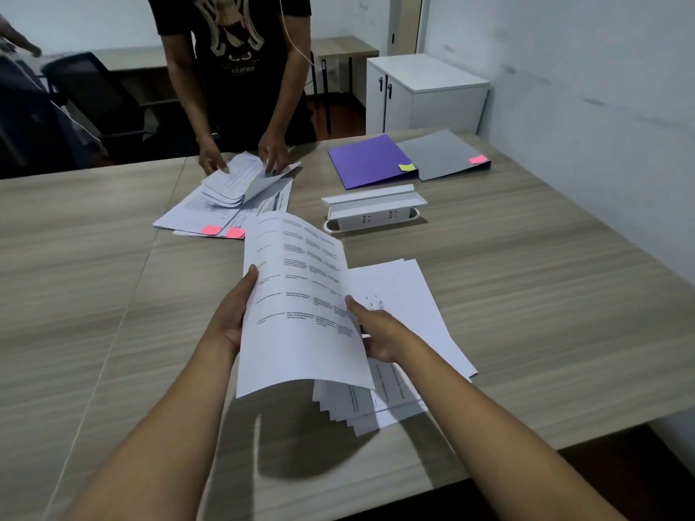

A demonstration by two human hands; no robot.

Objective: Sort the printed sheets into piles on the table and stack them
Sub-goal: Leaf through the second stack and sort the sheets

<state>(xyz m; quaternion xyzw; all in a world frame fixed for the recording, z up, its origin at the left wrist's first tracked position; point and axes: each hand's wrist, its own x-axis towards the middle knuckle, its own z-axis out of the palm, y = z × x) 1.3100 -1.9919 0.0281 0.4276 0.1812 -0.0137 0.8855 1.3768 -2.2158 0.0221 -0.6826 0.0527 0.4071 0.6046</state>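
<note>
Step in hand: one printed sheet (297, 302) is held up above the table (545, 295), between the near edge and the middle, bowed along its length
Left hand (229, 317): closed on the sheet's left edge, thumb on the printed face, fingers behind
Right hand (380, 332): thumb pressed on the sheet's right edge, fingers hidden behind it; whether they also touch the papers below, I cannot tell
Near pile (406, 332): loose fanned sheets lying toward the near right edge, under and beside the right hand, not squared
Far pile (222, 204): sheets near the far edge, spread in overlapping layers, being handled by a second person (233, 50) with both hands
Done, by my reading: sheets are split into two groups, but neither is neatly stacked
Left to do: place the held sheet, finish sorting, square the stacks
Count, sheets: one in hand; the piles' sheets are too overlapped to count
Count, folders: two at the far right corner, purple folder (368, 159) and grey folder (440, 152)
Count, sticky tabs: two pink on the far pile, one yellow and one pink on the folders
Count, socket box (372, 208): one, mid-table
</note>
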